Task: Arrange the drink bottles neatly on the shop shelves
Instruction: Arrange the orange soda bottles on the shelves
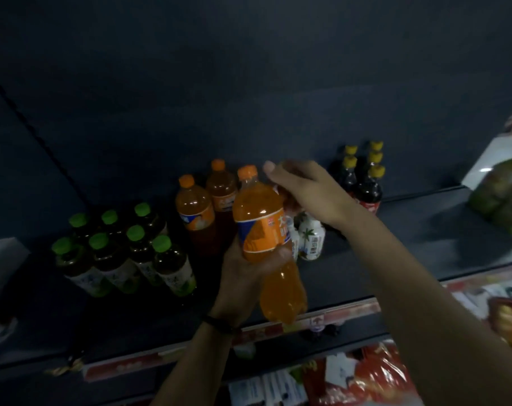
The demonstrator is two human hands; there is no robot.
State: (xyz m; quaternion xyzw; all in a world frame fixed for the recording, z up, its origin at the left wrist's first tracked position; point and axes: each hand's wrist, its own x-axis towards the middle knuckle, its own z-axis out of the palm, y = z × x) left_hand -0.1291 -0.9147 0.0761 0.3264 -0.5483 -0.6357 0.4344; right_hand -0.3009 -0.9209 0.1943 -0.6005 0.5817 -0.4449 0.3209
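My left hand (pixel 243 273) grips an orange soda bottle (pixel 260 221) around its label, holding it upright above the dark shelf (pixel 410 230). My right hand (pixel 304 191) reaches over the shelf just behind that bottle; whether it holds something is unclear. Two more orange-capped bottles (pixel 194 206) stand behind to the left. Several green-capped tea bottles (pixel 123 250) are grouped at the left. Small white bottles (pixel 310 237) stand under my right wrist. Several dark bottles with yellow caps (pixel 363 177) stand at the back right.
A red price strip (pixel 351 312) runs along the shelf's front edge. Packaged goods in red and white wrappers (pixel 360 379) lie on the lower shelf. A green bagged item (pixel 501 194) sits at the far right, a pale box (pixel 0 259) at the far left.
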